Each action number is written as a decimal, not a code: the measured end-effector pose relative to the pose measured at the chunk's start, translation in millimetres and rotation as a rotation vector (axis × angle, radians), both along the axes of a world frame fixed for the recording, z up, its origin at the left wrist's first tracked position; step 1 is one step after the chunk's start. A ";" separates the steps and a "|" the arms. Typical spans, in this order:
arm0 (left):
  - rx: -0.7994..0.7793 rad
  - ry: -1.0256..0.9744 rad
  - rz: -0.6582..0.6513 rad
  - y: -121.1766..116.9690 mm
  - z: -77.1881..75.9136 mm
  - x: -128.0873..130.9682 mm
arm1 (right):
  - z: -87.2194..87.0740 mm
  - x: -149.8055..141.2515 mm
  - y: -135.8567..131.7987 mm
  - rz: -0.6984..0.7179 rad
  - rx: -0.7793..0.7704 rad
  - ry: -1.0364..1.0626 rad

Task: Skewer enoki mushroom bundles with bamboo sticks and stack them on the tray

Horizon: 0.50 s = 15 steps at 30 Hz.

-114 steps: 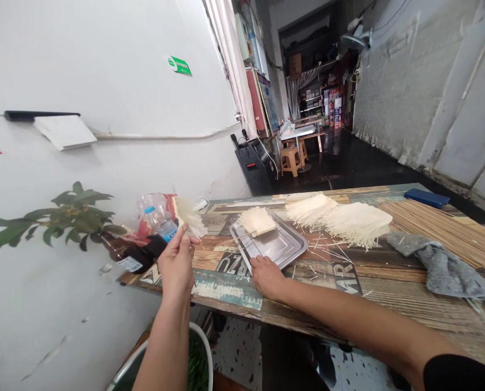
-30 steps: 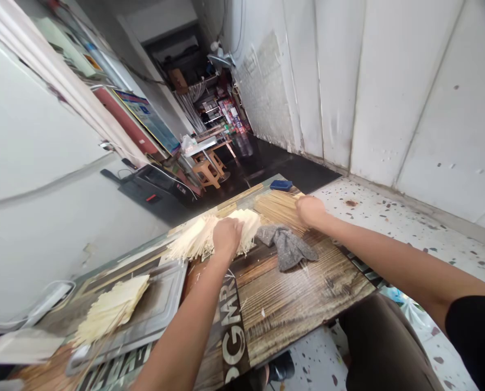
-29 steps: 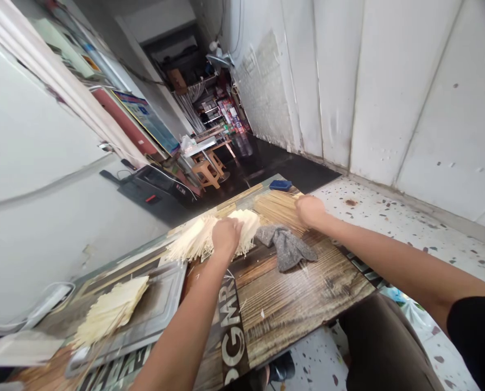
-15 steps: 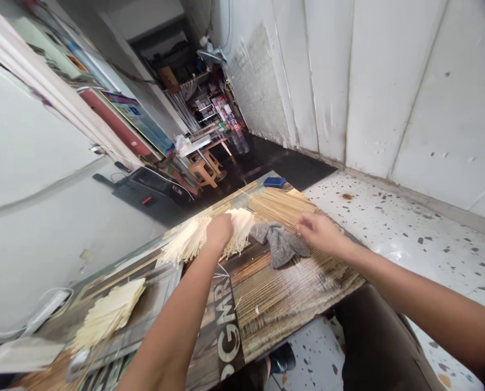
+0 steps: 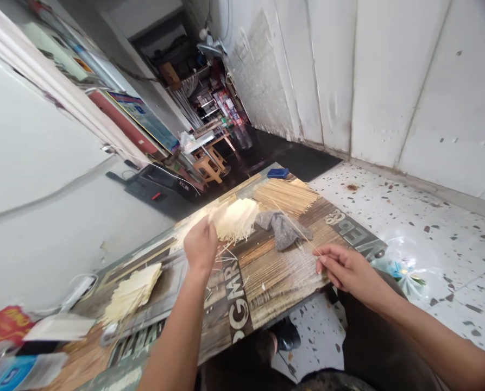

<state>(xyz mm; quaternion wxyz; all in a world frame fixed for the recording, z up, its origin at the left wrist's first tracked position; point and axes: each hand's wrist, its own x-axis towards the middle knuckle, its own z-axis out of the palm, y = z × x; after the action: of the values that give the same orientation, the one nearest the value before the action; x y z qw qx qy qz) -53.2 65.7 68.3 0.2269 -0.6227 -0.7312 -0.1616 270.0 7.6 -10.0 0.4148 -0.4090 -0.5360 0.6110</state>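
Note:
My right hand point(image 5: 342, 269) pinches the end of a thin bamboo skewer point(image 5: 293, 222), which slants up and left over a crumpled grey cloth point(image 5: 285, 231). My left hand point(image 5: 201, 244) is closed beside a pile of pale, flat, fringed bundles point(image 5: 238, 217) that look like enoki mushrooms. Its fingertips are turned away, so what they grip is hidden. Behind the cloth lies a spread of many loose bamboo skewers point(image 5: 287, 195). Nearer the left, more pale pieces point(image 5: 132, 293) lie stacked, with skewers sticking out of them.
The wood-patterned table point(image 5: 283, 277) bears a small blue box point(image 5: 278, 172) at its far corner. At lower left are a red packet point(image 5: 6, 326) and a blue-and-white pack point(image 5: 24, 372). A clear plastic bag point(image 5: 409, 269) sits right of the table. Stools point(image 5: 207, 168) stand farther back.
My right hand has drawn back from the skewer spread toward me, now with one skewer. The left hand has shifted left along the pale pile. The view has tilted slightly.

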 end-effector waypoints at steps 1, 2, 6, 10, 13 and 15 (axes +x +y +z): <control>0.007 0.014 -0.039 -15.3 -9.0 6.2 | 2.4 -0.7 -2.4 -0.003 -0.003 0.011; -0.007 0.027 -0.094 -30.7 -19.3 14.2 | 5.1 -1.6 -5.3 0.001 -0.016 0.019; -0.178 0.047 -0.368 -84.9 -53.3 52.3 | 12.6 -3.2 -19.9 0.069 -0.077 -0.031; -0.333 0.052 -0.614 -106.2 -52.6 65.7 | 10.3 0.9 -34.9 0.125 0.015 -0.197; -0.417 0.105 -0.702 -92.8 -42.3 51.5 | 4.2 3.9 -45.0 0.118 0.098 -0.280; -0.523 0.160 -0.743 -75.2 -39.5 38.9 | -0.5 4.1 -50.5 0.136 0.104 -0.296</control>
<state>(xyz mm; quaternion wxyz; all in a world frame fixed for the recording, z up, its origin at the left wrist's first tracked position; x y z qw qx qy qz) -14.3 -9.4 28.8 0.0448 -0.8894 -0.4548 0.0066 274.1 -43.0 -10.5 0.3097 -0.4353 -0.6486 0.5422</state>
